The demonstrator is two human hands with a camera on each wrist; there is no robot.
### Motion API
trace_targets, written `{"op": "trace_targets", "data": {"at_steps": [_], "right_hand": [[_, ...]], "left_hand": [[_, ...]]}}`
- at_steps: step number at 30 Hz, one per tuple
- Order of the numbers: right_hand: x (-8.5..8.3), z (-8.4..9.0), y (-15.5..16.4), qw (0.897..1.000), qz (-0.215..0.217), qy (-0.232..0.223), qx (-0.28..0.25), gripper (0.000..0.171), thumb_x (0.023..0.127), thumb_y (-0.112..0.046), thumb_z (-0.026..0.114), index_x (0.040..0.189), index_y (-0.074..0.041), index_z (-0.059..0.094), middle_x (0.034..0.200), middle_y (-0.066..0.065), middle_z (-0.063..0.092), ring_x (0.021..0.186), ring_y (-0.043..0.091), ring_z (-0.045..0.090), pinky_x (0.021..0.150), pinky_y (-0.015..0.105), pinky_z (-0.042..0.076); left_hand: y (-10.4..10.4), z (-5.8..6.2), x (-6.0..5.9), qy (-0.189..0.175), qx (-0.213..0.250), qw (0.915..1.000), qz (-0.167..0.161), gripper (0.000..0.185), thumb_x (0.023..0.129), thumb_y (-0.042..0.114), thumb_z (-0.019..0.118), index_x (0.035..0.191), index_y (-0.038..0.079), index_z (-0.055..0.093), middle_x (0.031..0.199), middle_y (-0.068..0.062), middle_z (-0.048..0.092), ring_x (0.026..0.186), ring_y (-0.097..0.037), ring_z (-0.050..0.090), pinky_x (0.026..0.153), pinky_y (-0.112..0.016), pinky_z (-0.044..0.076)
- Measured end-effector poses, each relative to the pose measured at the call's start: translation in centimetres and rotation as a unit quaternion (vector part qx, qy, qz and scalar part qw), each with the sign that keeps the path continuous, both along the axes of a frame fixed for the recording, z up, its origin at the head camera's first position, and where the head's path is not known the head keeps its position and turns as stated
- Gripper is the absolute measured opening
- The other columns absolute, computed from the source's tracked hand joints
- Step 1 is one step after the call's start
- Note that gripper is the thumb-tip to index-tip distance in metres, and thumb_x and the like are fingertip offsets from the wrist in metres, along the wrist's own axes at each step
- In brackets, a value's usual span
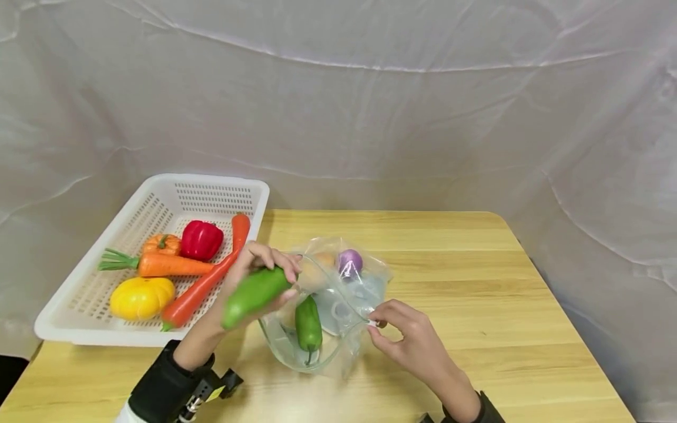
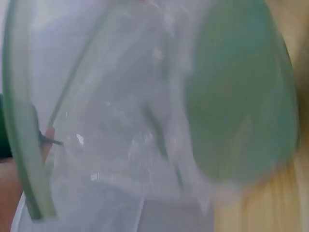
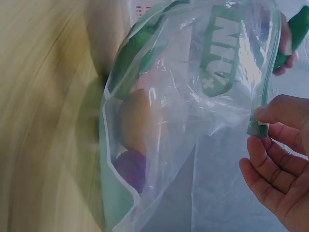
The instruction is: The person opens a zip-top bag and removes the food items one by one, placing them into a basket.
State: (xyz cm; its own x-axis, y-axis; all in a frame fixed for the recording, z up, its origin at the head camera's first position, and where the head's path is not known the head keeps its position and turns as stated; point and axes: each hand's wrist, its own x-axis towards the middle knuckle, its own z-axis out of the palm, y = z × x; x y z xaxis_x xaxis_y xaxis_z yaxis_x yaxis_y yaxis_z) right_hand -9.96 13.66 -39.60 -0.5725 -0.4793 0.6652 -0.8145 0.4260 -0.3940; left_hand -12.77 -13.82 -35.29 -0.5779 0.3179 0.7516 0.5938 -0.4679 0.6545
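In the head view my left hand (image 1: 272, 264) holds a smooth green pepper (image 1: 254, 295) at the left side of the bag's mouth. A thin stem shows on this pepper in the left wrist view. My right hand (image 1: 409, 335) pinches the end of the zip strip (image 3: 258, 126) on the clear zip bag (image 1: 344, 358). The bag lies on the table with its mouth spread wide. Inside it are another green pepper (image 1: 308, 323), stem toward me, a purple onion-like ball (image 1: 350, 263) and a tan round thing (image 1: 316, 273), partly veiled by the plastic.
A white perforated basket (image 1: 58, 317) stands on the left. It holds a red bell pepper (image 1: 202, 239), a small orange pumpkin (image 1: 161, 244), a carrot (image 1: 171, 265), a yellow pumpkin (image 1: 141, 298) and a long red chili (image 1: 198, 294). Grey cloth (image 1: 396, 129) hangs behind the wooden table (image 1: 476, 282).
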Motion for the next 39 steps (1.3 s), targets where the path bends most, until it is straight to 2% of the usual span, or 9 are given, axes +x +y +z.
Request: {"op": "trace_targets", "data": {"at_steps": [3,6,14,22,27,29,31,36,39], "right_hand": [[0.1,-0.1,0.3,1.0,-0.011,-0.011,-0.001,0.023,0.065,0.006,0.073,0.083,-0.007,0.067,0.082,0.0,0.065,0.068,0.009,0.057,0.066,0.008,0.046],[0.0,-0.1,0.6,0.999,-0.021,-0.024,-0.002,0.021,0.067,0.005,0.073,0.083,-0.007,0.068,0.082,0.0,0.066,0.068,0.009,0.058,0.067,0.009,0.046],[-0.3,0.1,1.8,0.997,-0.056,-0.043,0.006,0.019,0.069,0.004,0.073,0.083,-0.007,0.068,0.083,0.0,0.067,0.069,0.009,0.06,0.067,0.009,0.047],[-0.4,0.1,2.3,0.998,-0.065,-0.023,-0.001,0.025,0.063,0.008,0.075,0.082,-0.007,0.068,0.081,-0.001,0.066,0.067,0.009,0.059,0.066,0.009,0.047],[-0.5,-0.1,2.4,0.997,-0.065,-0.031,0.005,0.021,0.067,0.005,0.074,0.082,-0.008,0.068,0.081,0.0,0.067,0.068,0.009,0.059,0.067,0.008,0.047],[-0.6,-0.1,2.3,0.997,-0.062,-0.035,0.005,0.017,0.07,0.003,0.072,0.083,-0.008,0.068,0.081,0.0,0.067,0.068,0.009,0.059,0.067,0.008,0.046],[-0.7,-0.1,2.3,0.998,-0.057,-0.037,0.003,0.012,0.075,-0.001,0.07,0.084,-0.007,0.068,0.081,0.001,0.067,0.068,0.009,0.059,0.067,0.009,0.047],[-0.7,0.0,2.2,0.998,-0.049,-0.034,-0.004,0.005,0.083,-0.011,0.066,0.083,-0.006,0.068,0.081,0.001,0.067,0.068,0.01,0.059,0.067,0.01,0.047],[-0.7,0.1,2.1,0.999,-0.043,-0.033,-0.006,0.007,0.084,-0.012,0.066,0.084,-0.005,0.068,0.081,0.002,0.067,0.068,0.011,0.059,0.067,0.01,0.047]], "left_hand": [[-0.3,0.8,-0.2,-0.053,0.124,0.9849,-0.108,0.029,0.087,-0.005,0.057,0.112,0.003,0.043,0.106,-0.007,0.066,0.103,-0.023,0.062,0.099,-0.046,0.045],[-1.1,1.3,0.5,-0.179,0.199,0.9474,-0.176,0.025,0.092,0.002,0.052,0.116,0.01,0.047,0.108,-0.009,0.064,0.104,-0.024,0.061,0.099,-0.052,0.043],[-5.5,2.5,2.9,-0.477,0.351,0.7771,-0.214,0.026,0.1,0.027,0.034,0.125,0.022,0.036,0.12,-0.012,0.05,0.112,-0.03,0.054,0.102,-0.057,0.038],[-10.3,0.7,3.4,-0.529,0.392,0.7449,-0.108,0.038,0.1,0.009,0.033,0.129,0.032,0.033,0.128,-0.011,0.038,0.115,-0.04,0.053,0.101,-0.05,0.043],[-11.7,-0.1,3.2,-0.602,0.405,0.6875,-0.037,0.056,0.098,0.004,0.038,0.139,0.036,0.018,0.146,0.0,0.014,0.12,-0.036,0.05,0.105,-0.038,0.041],[-11.6,-0.1,3.3,-0.606,0.399,0.6881,-0.028,0.068,0.098,0.003,0.035,0.14,0.043,0.001,0.152,0.004,-0.007,0.132,-0.035,0.038,0.108,-0.036,0.037],[-11.0,0.0,3.6,-0.58,0.393,0.7122,-0.032,0.075,0.098,0.001,0.031,0.141,0.046,-0.009,0.154,0.009,-0.014,0.138,-0.034,0.03,0.109,-0.039,0.036],[-7.7,0.5,4.6,-0.415,0.268,0.8691,-0.026,0.05,0.096,-0.008,0.023,0.14,0.013,0.035,0.142,-0.008,0.041,0.122,-0.031,0.051,0.101,-0.038,0.045],[-4.9,1.1,5.3,-0.283,0.082,0.9554,0.025,0.042,0.093,-0.015,0.025,0.119,0.001,0.053,0.12,-0.009,0.06,0.107,-0.021,0.06,0.093,-0.029,0.05]]}}
